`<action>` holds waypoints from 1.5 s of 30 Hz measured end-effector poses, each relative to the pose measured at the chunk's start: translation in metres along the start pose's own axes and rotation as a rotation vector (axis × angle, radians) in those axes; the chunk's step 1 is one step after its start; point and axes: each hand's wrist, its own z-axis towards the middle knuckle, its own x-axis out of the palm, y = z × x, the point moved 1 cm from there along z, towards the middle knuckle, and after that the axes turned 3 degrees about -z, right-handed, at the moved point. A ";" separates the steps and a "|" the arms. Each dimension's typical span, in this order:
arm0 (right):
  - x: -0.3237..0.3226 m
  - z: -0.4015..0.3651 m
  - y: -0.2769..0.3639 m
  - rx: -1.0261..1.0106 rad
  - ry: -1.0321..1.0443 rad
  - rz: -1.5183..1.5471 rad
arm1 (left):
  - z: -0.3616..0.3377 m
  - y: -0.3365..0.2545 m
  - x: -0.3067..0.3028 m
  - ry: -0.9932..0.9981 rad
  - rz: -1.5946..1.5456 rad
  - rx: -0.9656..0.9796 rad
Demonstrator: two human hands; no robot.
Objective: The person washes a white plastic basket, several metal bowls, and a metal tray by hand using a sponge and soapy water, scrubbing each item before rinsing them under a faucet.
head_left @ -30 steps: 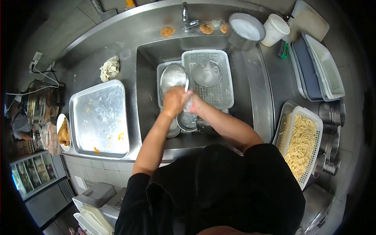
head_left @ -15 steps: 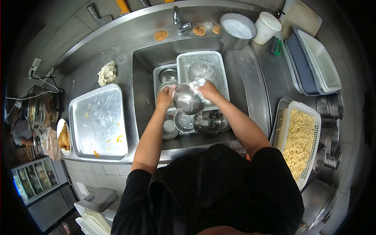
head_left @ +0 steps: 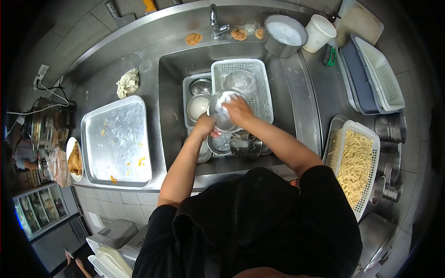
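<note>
Over the sink, my left hand is closed on the near left rim of a metal bowl. My right hand presses a soapy white cloth against the inside of that bowl. Behind the bowl, a white perforated basket holds a clear or metal round bowl. To the left, a white tub contains round bowls, one with whitish liquid. Metal pots lie in the sink below my hands.
A large metal tray and crumpled cloth lie left. Behind the sink are a faucet, a pot of whitish liquid and a white bucket. A noodle basket stands right. Another person's arms show at lower left.
The bowl has tilted so its inside faces up. My right hand has moved with the cloth from the bowl's edge into it. My left hand has shifted down and slightly right along the rim.
</note>
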 end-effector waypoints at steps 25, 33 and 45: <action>-0.031 0.006 0.001 0.498 0.221 0.352 | 0.019 0.001 -0.028 0.043 0.055 -0.065; 0.046 -0.074 -0.059 0.947 0.269 0.937 | 0.065 0.010 0.009 -0.063 -0.258 -0.025; -0.200 -0.021 -0.124 0.553 -0.495 0.296 | -0.119 -0.024 -0.209 -0.908 0.385 0.533</action>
